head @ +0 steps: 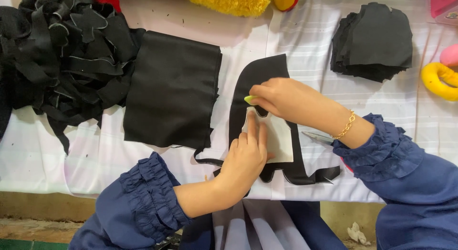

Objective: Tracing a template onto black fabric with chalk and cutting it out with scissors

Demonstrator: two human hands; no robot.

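On the white cloth-covered table (pixel 296 35), seen from the head camera, the left hand (pixel 245 159) lies flat, fingers stretched forward, pressing a white paper template (pixel 279 140) onto a black fabric piece (pixel 260 83). The right hand (pixel 281 98) reaches in from the right, fingertips pinched on a small yellow-green chalk (pixel 249 99) at the template's upper edge. The black fabric piece is long and curved, with a ragged cut lower edge, lying near the table's front edge. Just left sits a folded black cloth (pixel 171 87); scissors (pixel 317 137) lie under the right wrist.
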